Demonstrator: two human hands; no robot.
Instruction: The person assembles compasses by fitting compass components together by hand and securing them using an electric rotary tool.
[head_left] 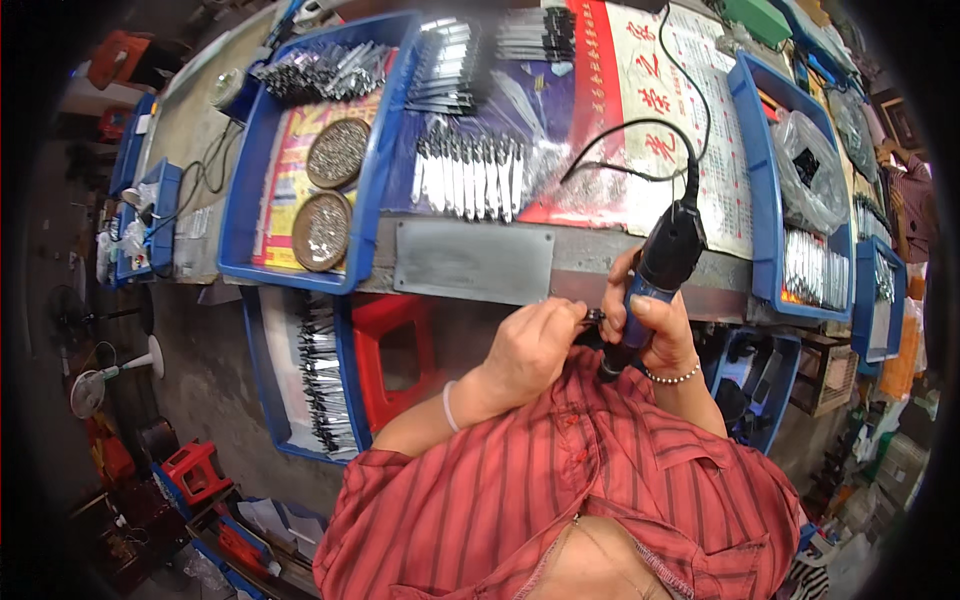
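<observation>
A black and blue electric screwdriver [672, 250] is gripped upright in my right hand [663, 335], its cord leading up from the top and its narrow end pointing down toward my chest. My left hand [528, 345] is closed in a pinch beside it. Between the fingers of the two hands sits a small dark piece [595, 315], mostly covered, so its kind is unclear. Both hands are just off the bench's front edge, close to a bare metal plate [475, 262]. Beyond the plate, a row of silver metal pieces with black ends [468, 180] lies on the bench.
On the left, a blue tray [368, 215] holds two round dishes of small bits [338, 152] and a heap of silver-black pieces. Another blue tray [755, 170] with a plastic bag [806, 170] is at right. Below the bench are a red stool [372, 350] and blue bins [268, 385].
</observation>
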